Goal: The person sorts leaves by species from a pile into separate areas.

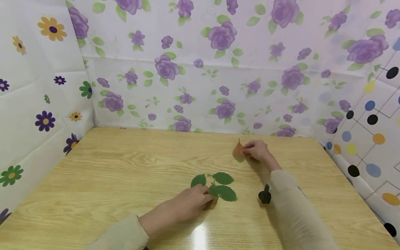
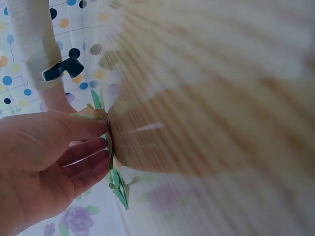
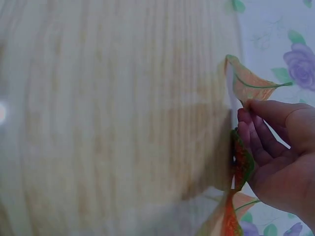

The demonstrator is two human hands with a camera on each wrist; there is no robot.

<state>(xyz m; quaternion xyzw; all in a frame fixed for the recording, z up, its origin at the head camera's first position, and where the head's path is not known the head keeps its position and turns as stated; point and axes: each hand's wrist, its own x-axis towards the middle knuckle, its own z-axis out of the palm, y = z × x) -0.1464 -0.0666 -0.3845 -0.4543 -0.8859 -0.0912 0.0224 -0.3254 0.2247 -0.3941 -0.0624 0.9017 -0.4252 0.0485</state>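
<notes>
My right hand (image 1: 257, 150) pinches the edge of an orange-brown leaf (image 1: 238, 152) with a green tip, near the back of the table. Its thumb and a finger meet on this leaf (image 3: 252, 84) in the right wrist view; below it are a red-and-green leaf (image 3: 243, 162) and an orange one (image 3: 241, 204). Several toothed green leaves (image 1: 225, 193) lie close together mid-table. My left hand (image 1: 195, 199) pinches among them with bent fingers, one green leaf overlapping its fingertips. Under those fingers, a brownish leaf (image 1: 214, 202) partly shows. Exactly what the left fingertips grip is mostly hidden.
A wood-grain table (image 1: 125, 166) spreads under both hands. Behind it hangs a purple-flowered cloth (image 1: 193, 86), with patterned cloths at both sides. A black device (image 1: 265, 195) shows beside the right sleeve; the left wrist view shows it strapped to that wrist.
</notes>
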